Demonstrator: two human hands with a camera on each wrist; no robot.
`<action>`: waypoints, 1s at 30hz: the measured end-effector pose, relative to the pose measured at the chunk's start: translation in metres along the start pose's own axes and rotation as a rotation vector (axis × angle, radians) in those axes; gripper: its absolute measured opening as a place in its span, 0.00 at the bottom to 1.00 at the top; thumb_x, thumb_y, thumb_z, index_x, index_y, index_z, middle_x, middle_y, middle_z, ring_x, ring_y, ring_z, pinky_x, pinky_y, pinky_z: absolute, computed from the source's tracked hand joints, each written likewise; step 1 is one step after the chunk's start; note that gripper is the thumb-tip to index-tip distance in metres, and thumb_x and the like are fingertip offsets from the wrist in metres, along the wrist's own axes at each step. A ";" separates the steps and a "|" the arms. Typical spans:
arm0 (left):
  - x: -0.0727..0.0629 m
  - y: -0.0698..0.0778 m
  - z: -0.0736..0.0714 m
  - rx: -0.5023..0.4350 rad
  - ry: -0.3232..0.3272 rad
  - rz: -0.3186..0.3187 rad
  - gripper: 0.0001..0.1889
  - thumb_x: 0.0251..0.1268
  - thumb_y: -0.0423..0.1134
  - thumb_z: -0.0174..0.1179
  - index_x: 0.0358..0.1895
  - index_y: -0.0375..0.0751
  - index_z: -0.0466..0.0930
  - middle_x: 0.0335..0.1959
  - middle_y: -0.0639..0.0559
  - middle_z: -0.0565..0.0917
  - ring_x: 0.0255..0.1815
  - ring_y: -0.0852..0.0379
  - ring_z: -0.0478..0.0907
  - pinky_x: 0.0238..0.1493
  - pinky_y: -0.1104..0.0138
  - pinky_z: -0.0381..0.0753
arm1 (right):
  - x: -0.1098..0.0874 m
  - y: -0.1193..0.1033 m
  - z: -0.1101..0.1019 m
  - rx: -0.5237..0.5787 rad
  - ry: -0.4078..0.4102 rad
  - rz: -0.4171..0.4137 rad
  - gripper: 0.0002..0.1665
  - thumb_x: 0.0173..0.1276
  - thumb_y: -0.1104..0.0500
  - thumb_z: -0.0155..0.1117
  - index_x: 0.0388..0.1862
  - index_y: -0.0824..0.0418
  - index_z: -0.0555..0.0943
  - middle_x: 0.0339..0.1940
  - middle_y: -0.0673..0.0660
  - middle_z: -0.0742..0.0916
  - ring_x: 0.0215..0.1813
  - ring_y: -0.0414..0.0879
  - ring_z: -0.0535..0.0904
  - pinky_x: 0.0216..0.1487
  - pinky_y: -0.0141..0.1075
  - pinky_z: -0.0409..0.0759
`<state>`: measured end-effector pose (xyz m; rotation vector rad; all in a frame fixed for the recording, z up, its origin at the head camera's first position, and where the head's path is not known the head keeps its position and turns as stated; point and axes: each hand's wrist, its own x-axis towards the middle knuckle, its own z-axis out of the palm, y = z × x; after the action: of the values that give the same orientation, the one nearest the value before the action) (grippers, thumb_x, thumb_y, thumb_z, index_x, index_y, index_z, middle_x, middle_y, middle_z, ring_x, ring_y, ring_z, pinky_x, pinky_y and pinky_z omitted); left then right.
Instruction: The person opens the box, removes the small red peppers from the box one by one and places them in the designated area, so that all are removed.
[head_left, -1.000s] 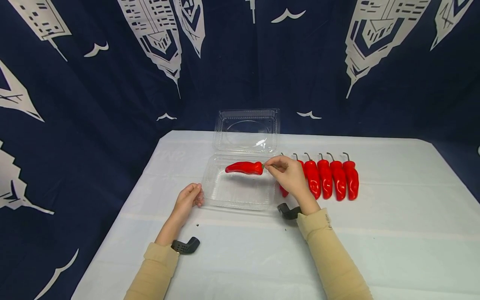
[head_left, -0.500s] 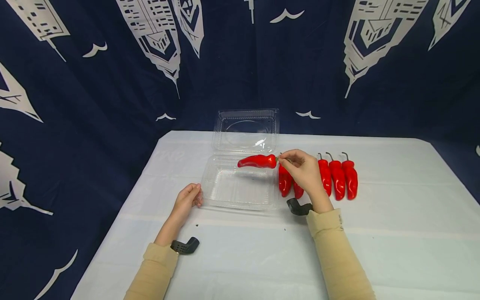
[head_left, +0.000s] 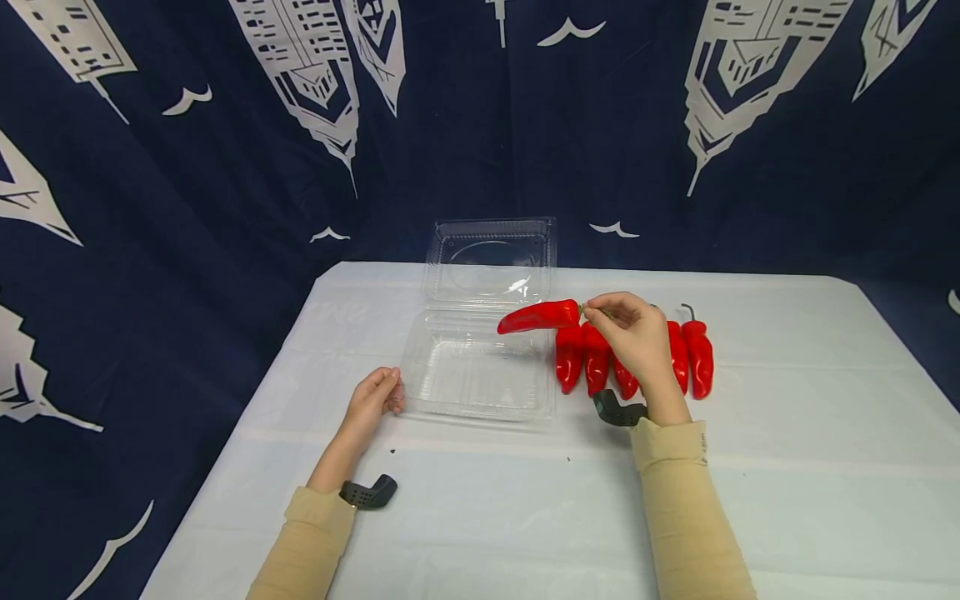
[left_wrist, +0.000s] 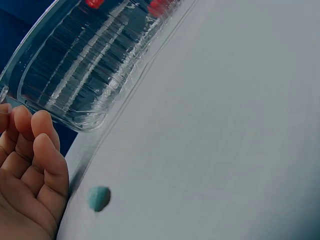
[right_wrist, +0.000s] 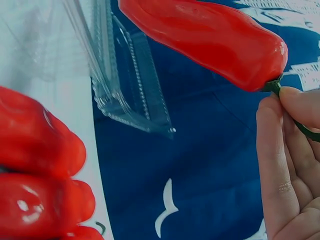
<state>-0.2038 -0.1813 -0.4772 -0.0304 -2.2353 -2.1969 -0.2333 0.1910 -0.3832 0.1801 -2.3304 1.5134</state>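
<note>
My right hand pinches a red pepper by its green stem, between thumb and fingers. The pepper hangs sideways in the air, its tip toward the left, over the right part of a clear plastic clamshell container. That container stands with its lid raised at the back. At its front left corner my left hand holds the rim; the left wrist view shows the fingertips at the edge. Below and behind my right hand lie several red peppers in a row, partly hidden by it.
A white cloth covers the table. Behind it hangs a dark blue curtain with white building prints. Small dark specks lie on the cloth in front of the container. Each wrist wears a black camera mount.
My right hand has moved right and slightly back, carrying the pepper from above the container's middle toward the row of peppers. My left hand stays at the corner.
</note>
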 end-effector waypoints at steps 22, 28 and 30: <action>0.001 0.000 0.000 0.005 0.001 -0.013 0.16 0.74 0.44 0.47 0.33 0.33 0.67 0.25 0.48 0.69 0.22 0.59 0.68 0.25 0.72 0.71 | -0.004 0.002 -0.045 0.083 0.223 0.003 0.13 0.61 0.60 0.68 0.39 0.69 0.82 0.32 0.46 0.86 0.32 0.35 0.81 0.42 0.23 0.76; 0.000 0.000 0.000 -0.002 -0.003 -0.007 0.16 0.74 0.44 0.47 0.33 0.34 0.67 0.25 0.48 0.69 0.22 0.60 0.68 0.25 0.72 0.71 | -0.005 0.005 -0.055 0.067 0.280 0.029 0.13 0.61 0.60 0.68 0.40 0.68 0.82 0.30 0.41 0.84 0.31 0.34 0.80 0.41 0.21 0.76; 0.000 0.000 0.001 -0.005 0.000 -0.006 0.15 0.74 0.44 0.47 0.33 0.34 0.67 0.25 0.48 0.69 0.22 0.60 0.68 0.25 0.73 0.71 | -0.005 0.006 -0.059 0.085 0.295 0.024 0.12 0.60 0.62 0.68 0.40 0.69 0.82 0.29 0.40 0.84 0.30 0.34 0.81 0.40 0.21 0.76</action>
<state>-0.2039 -0.1808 -0.4768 -0.0245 -2.2324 -2.2057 -0.2173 0.2459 -0.3687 -0.0482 -2.0465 1.5356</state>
